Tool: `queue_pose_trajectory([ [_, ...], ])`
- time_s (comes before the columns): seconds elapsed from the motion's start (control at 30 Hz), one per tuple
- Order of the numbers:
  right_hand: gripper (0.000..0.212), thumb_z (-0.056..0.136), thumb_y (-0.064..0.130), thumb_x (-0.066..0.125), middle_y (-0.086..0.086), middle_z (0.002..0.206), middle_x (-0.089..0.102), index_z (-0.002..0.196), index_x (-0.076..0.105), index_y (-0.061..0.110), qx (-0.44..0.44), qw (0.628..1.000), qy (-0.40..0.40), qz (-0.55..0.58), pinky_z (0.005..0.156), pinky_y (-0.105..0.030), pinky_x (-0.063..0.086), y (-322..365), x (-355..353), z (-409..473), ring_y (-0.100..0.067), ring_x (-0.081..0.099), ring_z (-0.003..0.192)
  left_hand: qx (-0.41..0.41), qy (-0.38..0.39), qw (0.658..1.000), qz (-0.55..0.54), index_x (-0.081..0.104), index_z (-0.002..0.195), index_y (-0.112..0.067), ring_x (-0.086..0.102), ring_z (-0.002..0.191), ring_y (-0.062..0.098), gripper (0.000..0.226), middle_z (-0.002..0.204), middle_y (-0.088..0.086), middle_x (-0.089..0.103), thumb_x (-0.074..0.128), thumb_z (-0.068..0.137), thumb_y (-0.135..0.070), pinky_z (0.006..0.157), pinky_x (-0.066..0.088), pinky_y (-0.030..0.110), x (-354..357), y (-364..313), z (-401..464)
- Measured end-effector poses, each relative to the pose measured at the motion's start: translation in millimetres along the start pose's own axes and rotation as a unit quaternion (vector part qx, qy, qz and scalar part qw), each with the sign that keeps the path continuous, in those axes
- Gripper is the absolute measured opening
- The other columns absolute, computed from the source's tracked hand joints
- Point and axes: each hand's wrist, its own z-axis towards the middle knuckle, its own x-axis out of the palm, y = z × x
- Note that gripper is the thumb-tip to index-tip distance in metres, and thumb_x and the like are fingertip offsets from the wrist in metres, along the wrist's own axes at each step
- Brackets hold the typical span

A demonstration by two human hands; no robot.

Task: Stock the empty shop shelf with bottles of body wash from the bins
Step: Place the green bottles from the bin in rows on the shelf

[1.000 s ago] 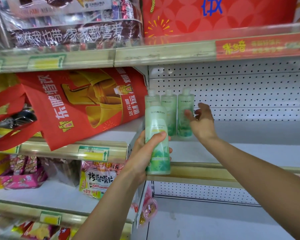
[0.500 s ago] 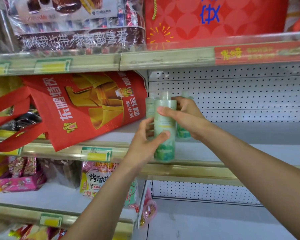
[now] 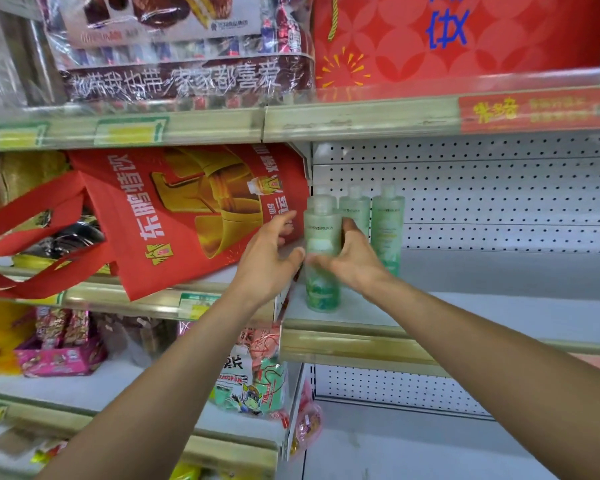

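Front bottle (image 3: pixel 322 258) stands upright on the shelf (image 3: pixel 482 315), at its far left end, base down near the front edge. Three more bottles (image 3: pixel 388 230) stand in a row just behind it, against the perforated back panel (image 3: pixel 499 195).

Right hand (image 3: pixel 352 259): fingers curled around the right side of the front bottle, thumb across its front at mid-height. Gripping it.

Left hand (image 3: pixel 269 259): spread wide, thumb tip touching or almost touching the bottle's left side, fingers splayed toward the red bag (image 3: pixel 174 216). Holds nothing; cannot tell whether the thumb actually presses.

Risks, as I judge them:
- Bottle is tall and narrow. A sideways drag as the right hand lets go would tip it, and the row behind stands close enough to go down with it.
- Pushed further back, it meets the rear-left bottle and may shove that one askew.
- It sits near the shelf's left end; a nudge leftward could send it over the side and down to the snack packets (image 3: pixel 253 382) below.
- The red bag leans in just beside the left hand; knuckles catching it could swing it into the bottle.

Most of the shelf to the right is bare, so the task looks early.
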Motion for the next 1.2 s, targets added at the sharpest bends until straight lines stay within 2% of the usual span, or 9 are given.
queue_pose_trajectory([
  [0.2,0.072,0.066,0.026,0.086,-0.001,0.117,0.06,0.121,0.041,0.013,0.048,0.998,0.004,-0.047,0.09,-0.031,0.048,-40,16,-25,-0.018,0.058,0.108,0.081,0.012,0.996,0.046,0.036,0.147,-0.038,0.048,0.126,0.015,0.079,0.142,-0.002,0.05,0.077,0.08,-0.031,0.103,0.038,0.028,-7,-15,21],
  [0.33,0.069,0.068,0.028,0.085,-0.002,0.115,0.061,0.119,0.042,0.013,0.033,0.996,0.008,-0.083,0.086,-0.032,0.049,-41,17,-15,-0.02,0.059,0.107,0.077,0.015,0.991,0.112,0.035,0.141,-0.046,0.057,0.118,0.02,0.092,0.135,-0.004,0.054,0.086,0.066,-0.035,0.1,0.048,0.042,6,-19,30],
  [0.47,0.075,0.065,0.039,0.085,0.001,0.115,0.062,0.122,0.044,0.013,0.022,0.995,0.006,-0.1,0.089,-0.038,0.05,-47,13,-8,-0.019,0.06,0.106,0.076,0.001,0.992,0.097,0.038,0.14,-0.042,0.063,0.103,0.023,0.088,0.13,-0.001,0.052,0.085,0.069,-0.02,0.091,0.052,0.039,15,-17,37],
  [0.57,0.066,0.071,0.047,0.079,0.004,0.107,0.063,0.12,0.048,0.014,0.024,0.996,-0.041,-0.077,0.088,-0.037,0.052,-51,-6,-3,-0.017,0.062,0.1,0.08,0.004,0.993,0.084,0.039,0.138,-0.044,0.065,0.099,0.023,0.084,0.131,-0.001,0.05,0.082,0.072,-0.015,0.087,0.056,0.04,18,-12,42],
  [0.73,0.05,0.082,0.029,0.074,0.0,0.108,0.061,0.123,0.052,0.013,0.043,0.997,-0.036,-0.061,0.09,-0.033,0.049,-63,-24,3,-0.018,0.059,0.101,0.111,-0.007,0.99,0.089,0.054,0.134,-0.03,0.055,0.114,0.02,0.063,0.132,-0.002,0.049,0.077,0.078,-0.012,0.093,0.053,0.04,26,-2,48],
  [0.87,0.03,0.082,0.023,0.07,0.0,0.102,0.059,0.106,0.054,0.018,0.001,0.976,-0.179,-0.126,0.077,-0.037,0.05,-71,-33,5,-0.022,0.058,0.092,0.112,-0.004,0.991,0.078,0.055,0.131,-0.026,0.054,0.117,0.02,0.059,0.133,0.0,0.048,0.076,0.079,-0.009,0.095,0.053,0.042,31,6,55],
  [0.97,0.048,0.076,0.017,0.076,-0.005,0.114,0.047,0.114,0.047,0.009,-0.028,0.948,-0.297,-0.114,0.087,-0.043,0.047,-76,-52,10,-0.027,0.049,0.108,0.11,-0.003,0.991,0.07,0.054,0.131,-0.026,0.054,0.117,0.022,0.058,0.133,0.0,0.047,0.075,0.08,-0.007,0.096,0.053,0.043,33,8,57],
  [1.1,0.083,0.078,0.014,0.077,-0.01,0.141,0.041,0.144,0.028,0.01,0.094,0.977,-0.188,-0.033,0.106,-0.039,0.039,-81,-68,24,-0.027,0.042,0.129,0.1,-0.001,0.993,0.062,0.053,0.131,-0.025,0.055,0.117,0.023,0.057,0.132,-0.001,0.046,0.073,0.081,-0.007,0.096,0.053,0.044,34,10,59],
  [1.2,0.072,0.083,0.011,0.072,-0.008,0.135,0.053,0.143,0.033,0.012,0.144,0.981,-0.129,-0.022,0.096,-0.036,0.045,-83,-70,27,-0.026,0.056,0.116,0.103,0.001,0.993,0.058,0.053,0.13,-0.025,0.055,0.116,0.023,0.057,0.132,-0.001,0.046,0.073,0.081,-0.006,0.096,0.053,0.044,34,10,58],
])
